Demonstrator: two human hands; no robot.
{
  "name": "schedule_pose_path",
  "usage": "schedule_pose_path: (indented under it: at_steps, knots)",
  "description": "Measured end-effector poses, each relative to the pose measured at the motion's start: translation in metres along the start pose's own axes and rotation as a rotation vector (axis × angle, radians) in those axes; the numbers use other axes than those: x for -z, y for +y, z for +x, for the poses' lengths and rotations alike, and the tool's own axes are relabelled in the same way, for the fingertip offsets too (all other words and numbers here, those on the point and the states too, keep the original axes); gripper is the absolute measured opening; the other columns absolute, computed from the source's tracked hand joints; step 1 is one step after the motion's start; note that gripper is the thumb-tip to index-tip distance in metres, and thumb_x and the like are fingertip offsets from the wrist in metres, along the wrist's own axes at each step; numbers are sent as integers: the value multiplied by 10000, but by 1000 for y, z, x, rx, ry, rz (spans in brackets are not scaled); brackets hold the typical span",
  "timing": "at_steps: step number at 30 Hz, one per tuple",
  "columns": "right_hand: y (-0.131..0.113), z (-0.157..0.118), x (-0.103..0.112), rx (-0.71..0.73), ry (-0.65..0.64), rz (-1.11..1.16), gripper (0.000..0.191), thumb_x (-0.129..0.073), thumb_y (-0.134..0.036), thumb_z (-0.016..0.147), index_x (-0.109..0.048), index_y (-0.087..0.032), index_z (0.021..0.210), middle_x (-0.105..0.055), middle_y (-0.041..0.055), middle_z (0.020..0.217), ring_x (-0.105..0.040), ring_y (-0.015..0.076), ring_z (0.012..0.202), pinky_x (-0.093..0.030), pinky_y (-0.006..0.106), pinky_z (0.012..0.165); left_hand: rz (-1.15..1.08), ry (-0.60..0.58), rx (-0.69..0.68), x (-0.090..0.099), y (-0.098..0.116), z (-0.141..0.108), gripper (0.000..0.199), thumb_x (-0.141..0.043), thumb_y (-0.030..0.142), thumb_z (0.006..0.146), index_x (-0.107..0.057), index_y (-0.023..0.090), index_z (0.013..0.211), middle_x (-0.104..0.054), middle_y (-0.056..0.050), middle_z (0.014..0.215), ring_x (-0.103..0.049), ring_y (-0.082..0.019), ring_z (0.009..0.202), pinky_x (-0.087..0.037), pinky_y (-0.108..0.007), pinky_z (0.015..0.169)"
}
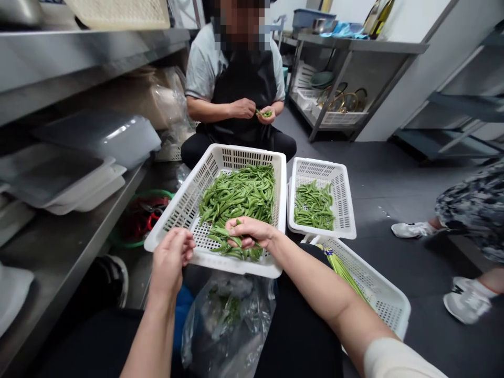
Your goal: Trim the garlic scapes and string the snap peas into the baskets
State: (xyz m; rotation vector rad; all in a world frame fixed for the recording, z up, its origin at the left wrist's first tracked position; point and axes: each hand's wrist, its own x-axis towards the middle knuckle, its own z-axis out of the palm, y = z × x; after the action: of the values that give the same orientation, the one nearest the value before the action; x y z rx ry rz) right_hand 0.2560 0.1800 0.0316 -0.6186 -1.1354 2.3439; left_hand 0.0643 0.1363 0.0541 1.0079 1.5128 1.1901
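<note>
Over the near end of the big white basket [280, 205], the person's right hand [250, 233] has some green pods [233, 232] pinched in its fingers, with the main pile [240, 194] sitting in that same basket. Left hand [173, 254] is up by the near left corner, fingers curled in, and honestly you can't tell if it's got anything. Smaller white basket [343, 202] just to the right has more pods [314, 206] in it, and a co-worker [242, 79] across the way is holding some too.
</note>
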Motion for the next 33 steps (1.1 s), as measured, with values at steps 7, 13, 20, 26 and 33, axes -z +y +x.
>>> schedule_pose_path:
  at_steps: [7,13,20,26,33]
  knots:
    - [1,-2,-16,69,182,-517,252,-645,-335,716,-500,-174,845,-540,-48,574,-360,51,413,-255,175,407,396,-288,-171,-18,1,-1,433,-497,564,703,-385,206,486,-359,40,492,-360,-116,519,-309,-251,509]
    - [-5,-11,-27,423,142,-1085,154,-598,-273,788,-530,-151,723,-526,-29,647,-455,69,587,-348,201,580,138,-460,76,-20,0,-6,469,-544,573,702,-408,192,465,-350,45,434,-309,-88,440,-239,-225,438]
    - [-11,-8,-6,406,482,-409,224,-526,-379,809,-503,-157,829,-562,-18,647,-419,55,453,-322,175,425,-355,-580,271,-11,-19,-22,462,-591,498,727,-357,180,487,-313,73,454,-206,-30,362,-196,-178,381]
    - [-12,14,11,56,481,-893,77,-526,-223,772,-529,-151,799,-608,16,681,-575,120,599,-461,235,570,749,-734,220,17,-91,-46,340,-403,420,837,-594,179,693,-613,-39,628,-582,-164,588,-440,-255,566]
    - [28,84,-7,-363,182,-1934,220,-549,-162,813,-686,-90,969,-686,201,1021,-650,276,998,-515,335,773,1093,-748,199,37,-127,-54,508,-514,207,747,-575,149,1247,-626,-181,1231,-559,-332,1159,-397,-442,977]
